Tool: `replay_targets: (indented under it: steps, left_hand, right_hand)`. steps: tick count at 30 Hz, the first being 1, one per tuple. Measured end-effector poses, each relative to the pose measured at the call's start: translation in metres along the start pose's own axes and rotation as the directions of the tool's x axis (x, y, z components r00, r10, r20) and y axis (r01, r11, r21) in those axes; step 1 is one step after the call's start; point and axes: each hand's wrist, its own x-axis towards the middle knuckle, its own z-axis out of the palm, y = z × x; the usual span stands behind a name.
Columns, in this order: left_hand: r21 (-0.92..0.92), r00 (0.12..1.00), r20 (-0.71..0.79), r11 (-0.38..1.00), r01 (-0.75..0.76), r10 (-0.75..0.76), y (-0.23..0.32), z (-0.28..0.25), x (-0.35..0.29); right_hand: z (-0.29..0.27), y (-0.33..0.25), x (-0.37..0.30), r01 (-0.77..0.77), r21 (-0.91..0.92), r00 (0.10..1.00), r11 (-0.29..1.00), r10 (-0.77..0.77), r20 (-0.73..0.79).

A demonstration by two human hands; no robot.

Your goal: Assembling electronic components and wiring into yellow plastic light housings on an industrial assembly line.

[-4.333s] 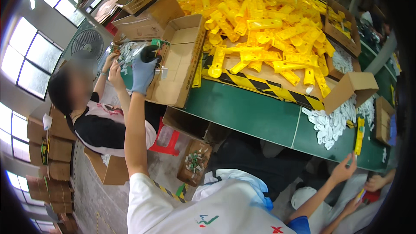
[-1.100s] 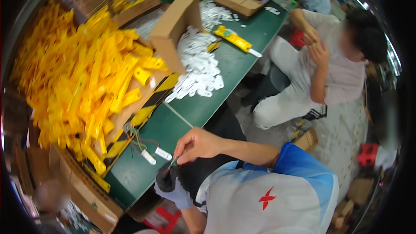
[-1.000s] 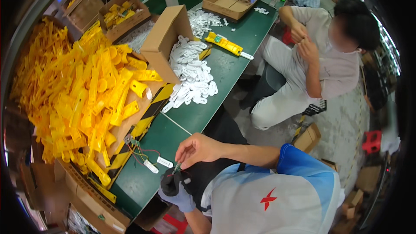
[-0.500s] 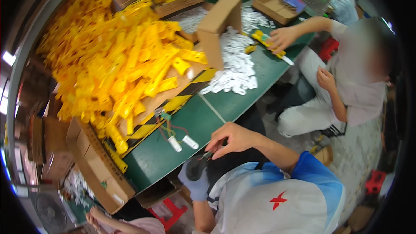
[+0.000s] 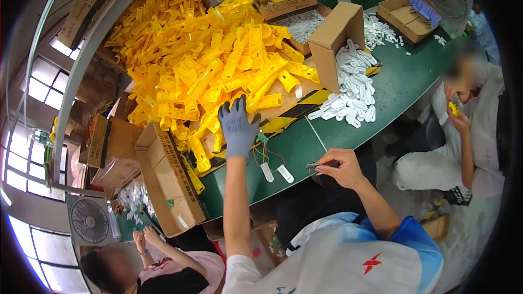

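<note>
My left hand [image 5: 238, 129], in a grey glove with dark fingertips, reaches over the near edge of a big heap of yellow plastic housings [image 5: 207, 71]. Its fingers are spread, with nothing seen in them; the fingertips lie over or against the nearest housings. My bare right hand [image 5: 344, 169] is closed in a pinch above the table's front edge. Between thumb and forefinger is a small dark metallic part [image 5: 312, 166], too small to name. Between my hands, a small green circuit board [image 5: 262, 138] lies with coloured wires running to two white oval-ended pieces [image 5: 285, 173].
White plastic pieces [image 5: 348, 90] are piled beside an upright cardboard box [image 5: 335, 43]. Black-and-yellow tape [image 5: 291, 113] edges the board under the heap. A long open carton [image 5: 166, 179] stands at left. Co-workers sit at right [image 5: 463, 125] and lower left [image 5: 174, 267]; a fan [image 5: 89, 221] stands left.
My left hand has moved from beside my right hand, near my body, out to the yellow heap, fingers spreading. My right hand stays near the table edge. The view has shifted left.
</note>
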Motion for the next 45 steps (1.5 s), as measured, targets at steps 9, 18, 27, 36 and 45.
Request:
replay_targets:
  steps: [9,18,27,36,45]
  left_hand:
    - [-0.286,0.998,-0.044,0.957,-0.046,0.035,-0.044,0.017,0.039]
    - [-0.956,0.847,-0.223,0.278,-0.093,-0.483,-0.022,-0.064,0.051]
    - [-0.941,0.785,0.186,-0.337,-0.031,-0.591,0.063,-0.057,-0.073]
    - [-0.121,0.943,-0.068,-0.936,-0.331,-0.325,0.059,0.006,-0.145]
    - [-0.369,0.907,0.249,-0.899,-0.234,-0.338,0.076,-0.036,-0.130]
  right_hand:
    - [-0.011,0.021,-0.008,-0.055,0.136,0.993,0.989,0.068,-0.092]
    - [-0.016,0.013,0.002,-0.056,0.180,0.992,0.982,0.076,-0.106]
    - [-0.003,-0.046,0.034,0.487,-0.028,0.852,0.873,-0.469,0.232]
    - [0.046,-0.034,0.011,0.759,-0.176,0.642,0.627,-0.677,0.360]
    - [0.071,-0.021,-0.004,0.852,-0.129,0.514,0.507,-0.766,0.386]
